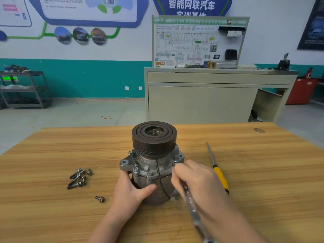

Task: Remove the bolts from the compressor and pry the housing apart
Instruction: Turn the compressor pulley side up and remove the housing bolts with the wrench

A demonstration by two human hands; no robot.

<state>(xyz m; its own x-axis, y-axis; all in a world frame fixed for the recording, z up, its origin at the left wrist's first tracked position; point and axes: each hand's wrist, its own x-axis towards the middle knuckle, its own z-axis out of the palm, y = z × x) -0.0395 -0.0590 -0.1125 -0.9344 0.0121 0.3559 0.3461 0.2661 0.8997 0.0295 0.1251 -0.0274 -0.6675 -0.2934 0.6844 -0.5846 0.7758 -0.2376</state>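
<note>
The right hand (194, 178) curls around a wrench (192, 206), its head at a bolt (175, 163) on the compressor's (152, 162) right flange. The left hand (135, 188) grips the housing's near left side, thumb across the front. The compressor stands upright mid-table (52, 216). Loose bolts (78, 178) lie left; a yellow-handled screwdriver (218, 170) lies right.

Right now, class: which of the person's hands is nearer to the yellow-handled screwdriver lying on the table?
Right. The right hand works at the compressor, just beside the screwdriver. The left hand grips the compressor's far side, away from the screwdriver.
</note>
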